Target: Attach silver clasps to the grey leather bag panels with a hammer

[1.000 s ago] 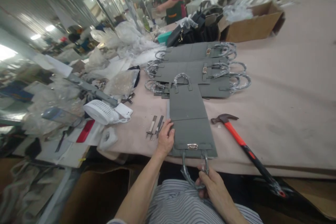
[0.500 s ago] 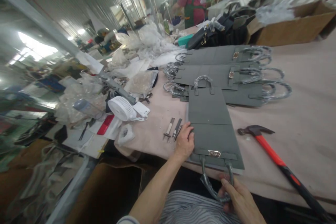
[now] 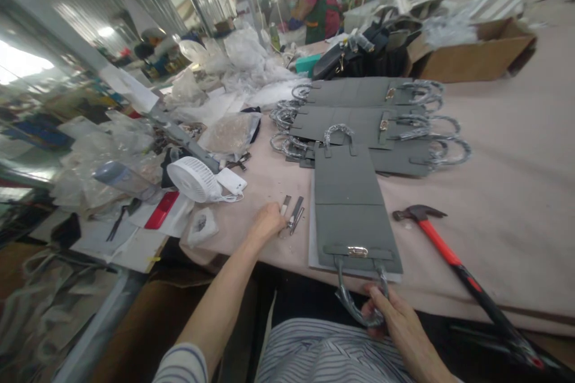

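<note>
A dark grey flat bag panel (image 3: 348, 182) lies lengthwise before me, with a shiny metal clasp plate (image 3: 357, 251) near its close end. Its plastic-wrapped handle (image 3: 354, 305) hangs over the table edge, and my right hand (image 3: 386, 311) is closed round that handle. Left of the panel, my left hand (image 3: 268, 221) rests by the small tools, its fingertips bent down and partly hidden at the lower end of a flat metal tool (image 3: 286, 203). Beside it lie a dark flat file-like tool (image 3: 295, 210) and a thin metal rod (image 3: 297, 221). A claw hammer (image 3: 440, 242) lies to the right.
More grey bag panels (image 3: 341, 122) with wrapped handles are stacked behind. A white fan (image 3: 194, 179), a power bank (image 3: 231, 181) and a plastic bag (image 3: 202, 226) sit at left. Farther back are a cardboard box (image 3: 476, 60), black bags (image 3: 359, 54) and a person in an apron (image 3: 323, 0).
My left hand has left the panel's edge and moved left to the small tools. The right hand keeps hold of the handle. The view has shifted slightly.
</note>
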`<state>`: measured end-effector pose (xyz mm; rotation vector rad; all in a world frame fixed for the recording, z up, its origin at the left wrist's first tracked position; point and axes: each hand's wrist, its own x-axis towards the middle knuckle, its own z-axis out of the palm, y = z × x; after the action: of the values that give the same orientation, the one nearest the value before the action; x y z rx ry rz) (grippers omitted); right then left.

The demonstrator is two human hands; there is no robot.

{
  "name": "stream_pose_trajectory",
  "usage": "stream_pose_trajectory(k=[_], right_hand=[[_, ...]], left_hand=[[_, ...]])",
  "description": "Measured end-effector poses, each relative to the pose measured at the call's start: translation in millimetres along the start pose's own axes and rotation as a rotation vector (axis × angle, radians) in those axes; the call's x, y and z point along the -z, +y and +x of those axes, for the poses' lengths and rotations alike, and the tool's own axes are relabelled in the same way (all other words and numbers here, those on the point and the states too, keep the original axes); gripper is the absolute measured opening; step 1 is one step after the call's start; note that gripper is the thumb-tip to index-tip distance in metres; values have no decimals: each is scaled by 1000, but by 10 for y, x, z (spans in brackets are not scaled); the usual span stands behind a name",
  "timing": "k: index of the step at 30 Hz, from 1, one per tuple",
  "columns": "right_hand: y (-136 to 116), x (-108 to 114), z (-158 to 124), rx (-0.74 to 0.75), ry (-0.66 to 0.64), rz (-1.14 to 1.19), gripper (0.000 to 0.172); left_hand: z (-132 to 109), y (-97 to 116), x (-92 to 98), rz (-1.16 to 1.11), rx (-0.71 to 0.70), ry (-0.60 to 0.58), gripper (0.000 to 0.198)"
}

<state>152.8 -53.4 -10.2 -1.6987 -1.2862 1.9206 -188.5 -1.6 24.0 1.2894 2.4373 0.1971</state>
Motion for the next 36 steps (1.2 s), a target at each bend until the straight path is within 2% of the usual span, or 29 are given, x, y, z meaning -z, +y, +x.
stream_pose_trajectory(k=[3,5,7,9,11,13,15,17,18,20,23,27,36], right_hand=[[-115,139,-95,74,39,-391,51],[-238,269,-183,130,116,-670,48],[-386,370,-250,208,217,-847,43],[-543,405,-244,382,312,-925,39],[-691,369,-131,643,389,-923,38],[-808,290,84,870,430,-922,39],[-875,203,350,973,431,-978,39],[-886,135,594,979,429,-1043,41],[-876,111,691,970,428,-1071,41],[-840,83,816,962,429,-1110,42],[-795,74,862,981,433,-1121,43],[-798,79,838,973,431,-1101,43],[-797,88,876,954,422,-1092,42]], left_hand=[[144,-15,-10,-30,17,-85,19],[200,-41,-8,-66,26,-110,24],[199,-84,8,-122,23,-109,24],[135,-128,25,-203,9,-101,19],[17,-145,19,-300,-19,-90,11],[-142,-113,-27,-520,-65,-42,18],[-332,-30,-119,-800,-123,45,27],[-534,86,-243,-985,-184,136,29],[-632,145,-311,-1004,-216,166,28],[-804,244,-439,-977,-284,203,23],[-972,315,-581,-889,-390,240,14],[-1035,300,-651,-822,-440,269,14],[-1033,259,-701,-855,-349,215,19]])
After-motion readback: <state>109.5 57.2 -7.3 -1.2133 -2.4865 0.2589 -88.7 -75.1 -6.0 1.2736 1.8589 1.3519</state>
